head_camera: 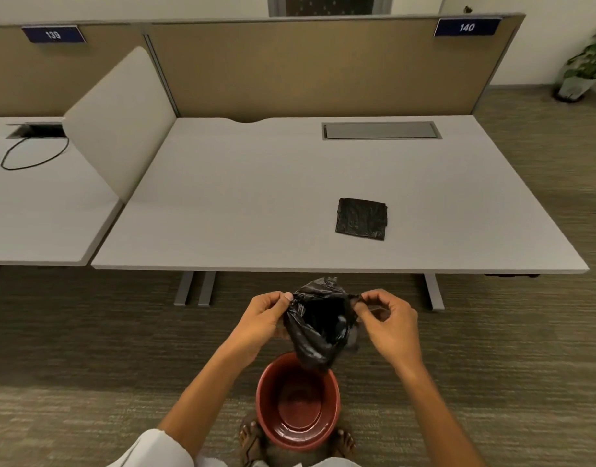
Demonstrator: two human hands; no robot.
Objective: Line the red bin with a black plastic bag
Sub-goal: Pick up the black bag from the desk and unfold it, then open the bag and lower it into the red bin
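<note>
You are about midway: the bag is unfolded and its mouth pulled open, but nothing is in the bin yet. Your left hand pinches the mouth's edge between thumb and fingers, and your right hand pinches the opposite edge the same way, so the opening stretches between them. The bag's closed end droops below both hands and hangs just over the bin's far rim; whether it touches the rim cannot be told. What is left, as I judge it, is to lower the bag inside, push it down to the base and fold the mouth over the rim.

The bag is thin, glossy black film, creased and crumpled, limp enough to sag under its own weight. The bin, below your hands and between your feet on the carpet, is round, smooth red plastic with a shiny bare base and a rolled lip. Beyond your right hand, on the pale matte bench, lies a second bag, folded into a flat wrinkled square.
</note>
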